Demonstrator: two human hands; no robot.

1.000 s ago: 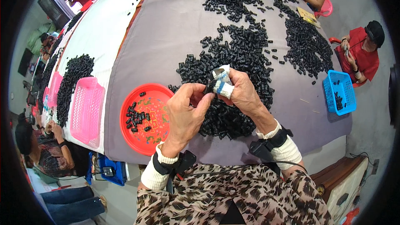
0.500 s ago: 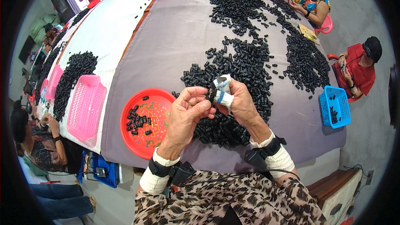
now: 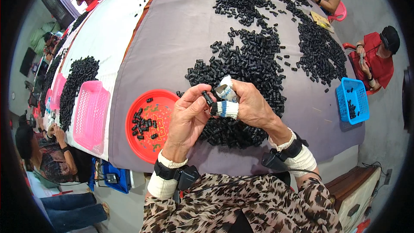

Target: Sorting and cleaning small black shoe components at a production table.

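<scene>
Between the thumb and fingers of my left hand [image 3: 188, 114] is a small black cylindrical part [image 3: 207, 99], held tilted. My right hand [image 3: 254, 105] is curled close beside it. White cloth finger covers with blue marks [image 3: 227, 108] wrap its thumb and a finger, one darkened at the tip. What those fingers grip, if anything, is hidden by the cloth. Both hands are over the near part of a large pile of similar black parts [image 3: 248, 67]. To the left of my left hand, a round red tray [image 3: 134, 143] holds several loose black parts.
A pink basket [image 3: 92, 116] stands on the white cloth at left, near another pile of black parts [image 3: 76, 82]. At right are a blue basket [image 3: 352, 100] and a further pile [image 3: 321, 56]. Other people sit around the table [image 3: 166, 47].
My left fingers have opened out a little from the right ones, and the black part between them now shows plainly. The whole view has shifted slightly.
</scene>
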